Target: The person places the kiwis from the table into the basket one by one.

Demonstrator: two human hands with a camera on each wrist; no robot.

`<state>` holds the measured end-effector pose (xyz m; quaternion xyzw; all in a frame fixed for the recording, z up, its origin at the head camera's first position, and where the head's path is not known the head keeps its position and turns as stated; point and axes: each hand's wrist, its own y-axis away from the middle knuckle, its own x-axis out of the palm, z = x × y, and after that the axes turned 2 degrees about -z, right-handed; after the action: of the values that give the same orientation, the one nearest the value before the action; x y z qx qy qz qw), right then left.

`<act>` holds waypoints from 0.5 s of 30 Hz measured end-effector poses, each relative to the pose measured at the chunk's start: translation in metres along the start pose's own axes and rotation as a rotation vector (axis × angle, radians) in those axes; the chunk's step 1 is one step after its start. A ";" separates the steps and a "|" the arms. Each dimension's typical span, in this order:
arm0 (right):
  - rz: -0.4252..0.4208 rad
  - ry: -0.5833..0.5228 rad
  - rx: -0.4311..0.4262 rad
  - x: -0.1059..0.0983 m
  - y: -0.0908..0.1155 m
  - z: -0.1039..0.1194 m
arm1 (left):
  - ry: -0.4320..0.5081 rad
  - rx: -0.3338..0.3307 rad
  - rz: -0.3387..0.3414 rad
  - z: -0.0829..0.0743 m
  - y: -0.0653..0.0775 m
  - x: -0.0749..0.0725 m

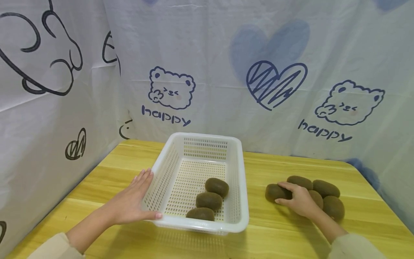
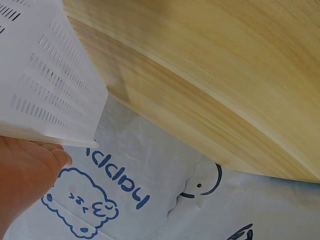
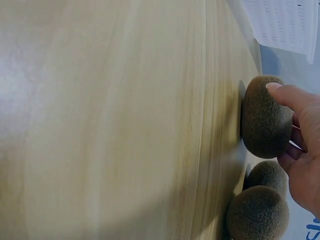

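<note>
A white perforated plastic basket (image 1: 240,180) stands on the table, with three brown kiwis (image 1: 208,201) lying inside along its right and near part. My left hand (image 1: 130,203) rests on the basket's left rim near the front corner, fingers straight and thumb spread along the near rim. To the right of the basket, my right hand (image 1: 300,199) pinches a kiwi (image 1: 275,193) between thumb and fingers. In the right wrist view that kiwi (image 3: 265,120) is close against the tabletop. Several other kiwis (image 1: 334,208) are grouped beside and behind the right hand, partly hidden by it.
The wood-grain table (image 1: 258,230) carries everything. A pale printed cloth (image 1: 220,100) hangs behind the table and along its left side. Table surface separates the basket from the kiwi group.
</note>
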<state>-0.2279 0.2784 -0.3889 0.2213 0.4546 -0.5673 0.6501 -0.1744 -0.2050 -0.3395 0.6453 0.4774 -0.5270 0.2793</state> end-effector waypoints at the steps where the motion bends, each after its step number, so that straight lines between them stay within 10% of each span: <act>1: 0.004 0.000 0.001 0.000 0.000 0.000 | 0.001 0.000 0.000 0.000 0.000 0.000; 15: 0.116 -0.077 0.039 0.006 0.002 -0.001 | 0.011 -0.004 0.001 -0.002 0.001 0.000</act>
<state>-0.2270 0.2763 -0.3952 0.2376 0.4045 -0.5456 0.6944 -0.1732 -0.2040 -0.3387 0.6477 0.4796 -0.5224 0.2783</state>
